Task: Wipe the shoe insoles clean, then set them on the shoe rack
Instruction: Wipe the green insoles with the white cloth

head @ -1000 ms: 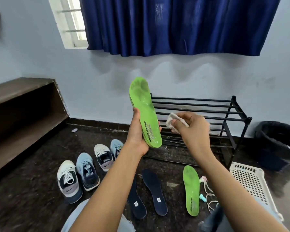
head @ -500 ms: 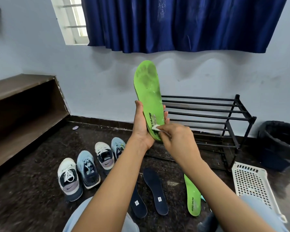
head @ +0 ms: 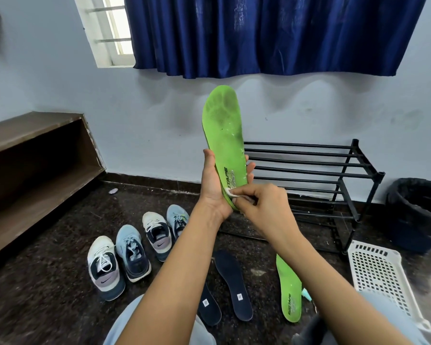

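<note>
Home room, prob entryway: shoe rack (head: 309, 175), sneakers (head: 132, 250) on stone floor (head: 47, 282), blue curtain (head: 271, 33), bin (head: 418, 210).

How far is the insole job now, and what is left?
Done: nothing; the shoe rack shows no insole. In hand: left hand holds a toe-stained green insole, right hand rubs a wipe on its heel. Left: three insoles on the floor.

The bare left forearm (head: 174, 270) and right forearm (head: 316, 270) converge upward. The left hand (head: 213, 188) grips the green insole (head: 224, 135) near its heel, thumb along its left edge. The right hand (head: 264, 207) pinches a white wipe (head: 230, 192) against it.
</note>
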Demonstrator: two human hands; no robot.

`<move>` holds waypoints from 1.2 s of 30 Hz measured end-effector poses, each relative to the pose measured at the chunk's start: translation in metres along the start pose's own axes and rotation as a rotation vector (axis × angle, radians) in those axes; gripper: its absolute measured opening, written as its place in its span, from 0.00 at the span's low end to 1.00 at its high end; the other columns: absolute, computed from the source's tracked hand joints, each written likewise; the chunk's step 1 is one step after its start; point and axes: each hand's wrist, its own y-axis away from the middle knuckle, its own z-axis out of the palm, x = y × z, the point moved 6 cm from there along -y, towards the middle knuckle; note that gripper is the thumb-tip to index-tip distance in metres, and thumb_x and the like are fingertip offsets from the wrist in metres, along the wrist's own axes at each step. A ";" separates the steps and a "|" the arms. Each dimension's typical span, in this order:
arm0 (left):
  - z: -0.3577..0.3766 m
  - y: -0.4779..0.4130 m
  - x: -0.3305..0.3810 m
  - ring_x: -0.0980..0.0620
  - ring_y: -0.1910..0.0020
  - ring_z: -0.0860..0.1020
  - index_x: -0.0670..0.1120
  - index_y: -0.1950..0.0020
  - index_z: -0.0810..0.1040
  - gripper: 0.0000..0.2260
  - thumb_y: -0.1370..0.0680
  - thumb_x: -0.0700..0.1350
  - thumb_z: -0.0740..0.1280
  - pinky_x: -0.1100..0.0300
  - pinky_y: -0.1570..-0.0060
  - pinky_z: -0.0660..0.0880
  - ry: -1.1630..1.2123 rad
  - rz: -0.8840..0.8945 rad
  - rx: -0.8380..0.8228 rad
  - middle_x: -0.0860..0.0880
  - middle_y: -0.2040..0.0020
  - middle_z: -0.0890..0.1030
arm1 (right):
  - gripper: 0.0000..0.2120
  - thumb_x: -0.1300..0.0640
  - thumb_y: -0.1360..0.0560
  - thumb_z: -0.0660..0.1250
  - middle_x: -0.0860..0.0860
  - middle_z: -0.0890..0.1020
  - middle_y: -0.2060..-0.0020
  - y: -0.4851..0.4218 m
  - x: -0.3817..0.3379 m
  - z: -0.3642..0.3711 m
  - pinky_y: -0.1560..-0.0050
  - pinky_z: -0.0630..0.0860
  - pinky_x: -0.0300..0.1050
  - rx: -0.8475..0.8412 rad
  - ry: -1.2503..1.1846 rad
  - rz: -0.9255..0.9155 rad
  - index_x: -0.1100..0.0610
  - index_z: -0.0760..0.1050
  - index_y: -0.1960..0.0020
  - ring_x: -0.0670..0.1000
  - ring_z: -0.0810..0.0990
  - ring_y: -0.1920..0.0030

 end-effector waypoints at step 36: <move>-0.010 -0.001 0.020 0.47 0.56 0.81 0.39 0.45 0.79 0.38 0.22 0.70 0.47 0.54 0.56 0.78 -0.019 0.055 -0.027 0.42 0.52 0.81 | 0.09 0.67 0.32 0.72 0.46 0.84 0.62 -0.012 -0.003 0.013 0.59 0.66 0.21 -0.027 -0.007 -0.258 0.56 0.85 0.56 0.32 0.75 0.64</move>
